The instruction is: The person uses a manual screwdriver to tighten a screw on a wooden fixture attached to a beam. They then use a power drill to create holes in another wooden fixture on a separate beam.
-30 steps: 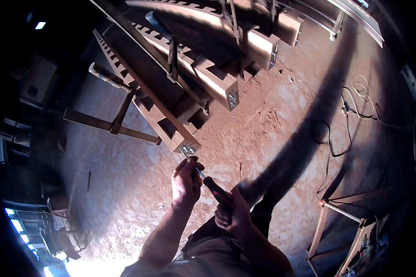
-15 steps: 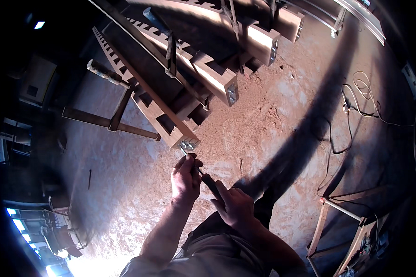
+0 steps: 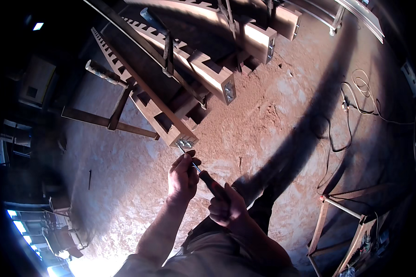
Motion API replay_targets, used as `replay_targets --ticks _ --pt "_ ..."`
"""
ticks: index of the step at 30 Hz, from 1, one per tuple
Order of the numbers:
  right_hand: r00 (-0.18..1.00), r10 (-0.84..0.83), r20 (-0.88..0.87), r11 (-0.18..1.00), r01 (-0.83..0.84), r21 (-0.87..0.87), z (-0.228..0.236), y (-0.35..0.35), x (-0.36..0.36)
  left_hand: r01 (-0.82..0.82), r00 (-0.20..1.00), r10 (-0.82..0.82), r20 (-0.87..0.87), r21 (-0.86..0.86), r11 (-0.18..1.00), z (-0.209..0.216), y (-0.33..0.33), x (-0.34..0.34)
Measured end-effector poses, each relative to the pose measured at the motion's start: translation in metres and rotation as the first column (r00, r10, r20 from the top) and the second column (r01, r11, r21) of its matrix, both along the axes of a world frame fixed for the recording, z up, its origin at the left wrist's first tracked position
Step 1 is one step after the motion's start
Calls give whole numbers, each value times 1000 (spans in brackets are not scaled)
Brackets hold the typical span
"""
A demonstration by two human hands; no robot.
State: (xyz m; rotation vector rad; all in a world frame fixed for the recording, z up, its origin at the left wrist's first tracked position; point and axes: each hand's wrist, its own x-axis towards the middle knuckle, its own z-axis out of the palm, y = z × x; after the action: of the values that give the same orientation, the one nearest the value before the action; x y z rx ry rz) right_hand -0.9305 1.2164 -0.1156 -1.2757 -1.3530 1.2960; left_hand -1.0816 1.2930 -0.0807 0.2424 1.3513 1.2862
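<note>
A screwdriver point(image 3: 211, 183) with a dark, partly red handle slants up and left from my right hand point(image 3: 229, 207), whose fingers are wrapped round the handle's rear. My left hand point(image 3: 181, 177) closes round the thin metal shaft near the front. The tip reaches the metal fittings point(image 3: 186, 142) set in the end of a notched wooden beam point(image 3: 172, 136). Whether the tip sits in a screw is too small to tell. A long bar clamp point(image 3: 118, 125) with a worn grip lies against this beam's left side.
More notched beams point(image 3: 226, 87) with metal-fitted ends lie to the right, held by another clamp point(image 3: 155, 21) with a blue grip. Sawdust covers the floor point(image 3: 249, 124). A cable point(image 3: 349, 134) loops at right, above a wooden frame stand point(image 3: 320, 226).
My right hand has slid back and re-gripped the handle, its fingers now curled round it, exposing more of the screwdriver. The left hand stays near the beam end, shifted slightly left.
</note>
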Motion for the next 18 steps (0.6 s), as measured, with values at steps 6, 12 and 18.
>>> replay_targets --ticks 6,12,18 --pt "984 120 133 992 -115 -49 -14 2 6 -4 999 5 -48 27 1000 -9 0 1" --pt "367 -294 -882 594 -653 -470 -8 7 17 10 999 -9 -52 21 1000 -2 -1 -1" --pt "353 -353 -867 570 -653 -498 -12 6 19 -20 996 23 -87 25 999 -4 0 7"
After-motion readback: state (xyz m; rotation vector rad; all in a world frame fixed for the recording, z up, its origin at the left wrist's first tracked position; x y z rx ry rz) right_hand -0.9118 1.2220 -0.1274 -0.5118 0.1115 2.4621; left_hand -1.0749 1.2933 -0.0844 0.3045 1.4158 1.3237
